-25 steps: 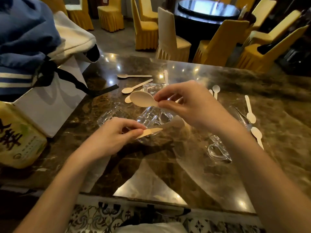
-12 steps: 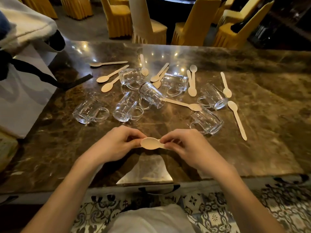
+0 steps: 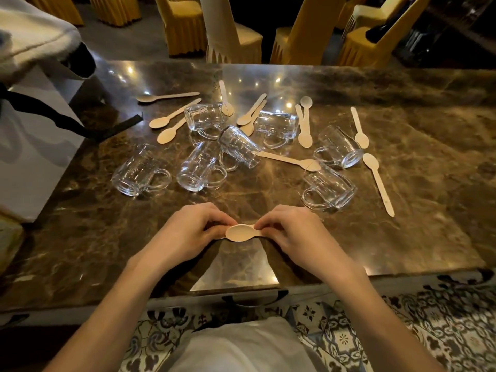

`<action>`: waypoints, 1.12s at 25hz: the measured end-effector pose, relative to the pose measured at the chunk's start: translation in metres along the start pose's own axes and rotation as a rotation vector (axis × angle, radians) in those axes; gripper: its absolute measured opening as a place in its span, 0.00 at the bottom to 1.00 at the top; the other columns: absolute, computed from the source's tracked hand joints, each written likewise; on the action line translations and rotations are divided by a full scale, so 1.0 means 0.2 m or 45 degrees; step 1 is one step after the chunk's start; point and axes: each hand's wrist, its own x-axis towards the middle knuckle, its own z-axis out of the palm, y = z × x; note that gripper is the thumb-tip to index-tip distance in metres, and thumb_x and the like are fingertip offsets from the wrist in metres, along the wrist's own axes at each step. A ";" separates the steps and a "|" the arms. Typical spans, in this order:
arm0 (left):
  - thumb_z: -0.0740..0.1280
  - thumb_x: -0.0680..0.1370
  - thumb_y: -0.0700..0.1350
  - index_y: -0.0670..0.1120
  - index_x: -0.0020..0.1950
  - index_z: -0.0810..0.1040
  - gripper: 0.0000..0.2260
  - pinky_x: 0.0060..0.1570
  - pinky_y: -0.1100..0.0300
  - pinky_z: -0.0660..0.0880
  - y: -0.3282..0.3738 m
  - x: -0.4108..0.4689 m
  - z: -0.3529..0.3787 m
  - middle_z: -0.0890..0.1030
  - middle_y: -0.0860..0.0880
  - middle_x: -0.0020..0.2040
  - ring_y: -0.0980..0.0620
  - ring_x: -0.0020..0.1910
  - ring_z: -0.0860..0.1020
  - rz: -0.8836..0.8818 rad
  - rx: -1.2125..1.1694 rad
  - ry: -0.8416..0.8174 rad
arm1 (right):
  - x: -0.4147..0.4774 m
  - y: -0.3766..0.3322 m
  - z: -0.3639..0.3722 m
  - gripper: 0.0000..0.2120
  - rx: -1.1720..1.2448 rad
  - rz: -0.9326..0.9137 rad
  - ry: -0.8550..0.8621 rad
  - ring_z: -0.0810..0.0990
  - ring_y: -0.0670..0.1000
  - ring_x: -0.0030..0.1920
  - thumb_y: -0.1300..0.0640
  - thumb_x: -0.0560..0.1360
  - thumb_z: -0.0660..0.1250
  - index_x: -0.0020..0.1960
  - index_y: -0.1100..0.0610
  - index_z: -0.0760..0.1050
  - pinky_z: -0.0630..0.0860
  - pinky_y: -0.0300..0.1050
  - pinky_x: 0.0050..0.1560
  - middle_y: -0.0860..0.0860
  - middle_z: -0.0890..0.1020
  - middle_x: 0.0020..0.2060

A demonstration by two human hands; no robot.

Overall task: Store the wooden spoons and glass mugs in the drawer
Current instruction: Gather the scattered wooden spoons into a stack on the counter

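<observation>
Over the near part of the marble table [image 3: 402,237], my left hand [image 3: 188,232] and my right hand [image 3: 292,234] each pinch wooden spoons [image 3: 239,233] held together; only one bowl and short handle ends show between the fingers. Several glass mugs lie on their sides in the middle of the table, among them one at the left [image 3: 139,171] and one at the right [image 3: 328,187]. Loose wooden spoons are scattered around them, such as a long one on the right [image 3: 378,179]. A dark drawer handle [image 3: 252,299] shows under the table's near edge.
A white paper bag [image 3: 32,146] with black ribbon stands at the table's left, with cloth on top. Yellow-covered chairs [image 3: 185,25] line the far side. Patterned floor tiles [image 3: 442,331] lie below the near edge.
The camera has tilted down and my hands have come nearer to me, down to the near part of the table. The two separately held spoons are now brought together between both hands.
</observation>
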 end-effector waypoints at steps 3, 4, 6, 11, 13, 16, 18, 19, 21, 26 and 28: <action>0.68 0.75 0.50 0.60 0.52 0.81 0.08 0.47 0.60 0.75 0.00 -0.01 0.00 0.78 0.62 0.46 0.62 0.46 0.76 0.043 0.068 0.020 | 0.01 0.01 0.01 0.07 -0.026 -0.006 0.041 0.76 0.45 0.48 0.56 0.75 0.67 0.51 0.48 0.81 0.70 0.40 0.47 0.44 0.79 0.48; 0.67 0.75 0.50 0.61 0.53 0.81 0.09 0.46 0.62 0.74 0.00 -0.01 0.00 0.77 0.63 0.46 0.62 0.45 0.75 0.071 0.118 0.031 | 0.01 0.01 0.01 0.07 -0.026 -0.007 0.053 0.75 0.44 0.47 0.55 0.75 0.67 0.51 0.48 0.81 0.70 0.39 0.46 0.43 0.78 0.48; 0.66 0.76 0.49 0.63 0.55 0.80 0.11 0.44 0.62 0.72 0.00 -0.02 0.00 0.76 0.63 0.46 0.61 0.45 0.74 0.134 0.223 0.062 | 0.02 0.01 0.01 0.06 -0.025 -0.002 0.069 0.74 0.44 0.47 0.54 0.75 0.68 0.51 0.48 0.80 0.71 0.41 0.47 0.43 0.77 0.48; 0.69 0.74 0.44 0.58 0.57 0.80 0.14 0.41 0.55 0.75 -0.01 -0.06 0.02 0.78 0.56 0.48 0.52 0.45 0.76 0.320 0.380 0.167 | 0.02 0.02 0.01 0.07 -0.096 0.014 0.014 0.73 0.45 0.50 0.52 0.76 0.65 0.52 0.46 0.80 0.73 0.44 0.49 0.42 0.78 0.48; 0.68 0.74 0.45 0.56 0.58 0.80 0.13 0.41 0.57 0.75 -0.01 -0.06 0.03 0.79 0.54 0.49 0.52 0.45 0.76 0.346 0.399 0.189 | 0.02 0.03 0.01 0.07 -0.102 0.007 0.004 0.72 0.44 0.50 0.51 0.76 0.65 0.53 0.45 0.79 0.72 0.44 0.49 0.42 0.78 0.48; 0.64 0.77 0.48 0.55 0.61 0.78 0.13 0.45 0.58 0.75 -0.03 -0.05 0.04 0.79 0.56 0.51 0.54 0.48 0.76 0.341 0.393 0.200 | 0.03 0.03 0.01 0.07 -0.107 -0.002 -0.010 0.73 0.45 0.51 0.51 0.76 0.65 0.53 0.45 0.79 0.73 0.45 0.50 0.42 0.78 0.49; 0.61 0.78 0.51 0.55 0.62 0.77 0.13 0.47 0.59 0.75 -0.04 -0.04 0.03 0.78 0.57 0.53 0.55 0.50 0.76 0.337 0.384 0.186 | 0.04 0.03 -0.01 0.07 -0.114 -0.026 -0.024 0.74 0.44 0.50 0.50 0.76 0.66 0.53 0.45 0.79 0.74 0.46 0.50 0.42 0.78 0.48; 0.61 0.78 0.51 0.56 0.62 0.77 0.13 0.48 0.59 0.75 -0.03 -0.03 0.02 0.78 0.58 0.53 0.56 0.50 0.76 0.340 0.374 0.177 | 0.05 0.02 -0.02 0.07 -0.117 -0.041 -0.025 0.75 0.44 0.49 0.50 0.75 0.66 0.52 0.45 0.79 0.75 0.46 0.50 0.42 0.79 0.48; 0.61 0.78 0.52 0.56 0.60 0.78 0.13 0.48 0.61 0.75 -0.02 -0.02 -0.03 0.78 0.59 0.52 0.59 0.50 0.76 0.344 0.324 0.179 | 0.08 0.03 -0.08 0.07 -0.137 -0.048 0.006 0.77 0.44 0.48 0.50 0.74 0.68 0.52 0.46 0.80 0.76 0.46 0.50 0.42 0.81 0.47; 0.64 0.76 0.52 0.52 0.55 0.80 0.12 0.42 0.66 0.72 0.00 0.10 -0.27 0.78 0.57 0.48 0.60 0.42 0.76 0.320 0.254 0.440 | 0.28 0.12 -0.26 0.07 -0.229 0.079 0.277 0.78 0.50 0.47 0.51 0.73 0.70 0.51 0.49 0.81 0.77 0.49 0.47 0.47 0.82 0.45; 0.66 0.76 0.50 0.52 0.54 0.80 0.09 0.41 0.60 0.73 -0.03 0.19 -0.38 0.79 0.55 0.47 0.56 0.41 0.76 0.194 0.297 0.608 | 0.36 0.15 -0.29 0.09 -0.278 0.139 0.298 0.79 0.52 0.49 0.51 0.73 0.69 0.53 0.50 0.81 0.78 0.53 0.50 0.49 0.82 0.49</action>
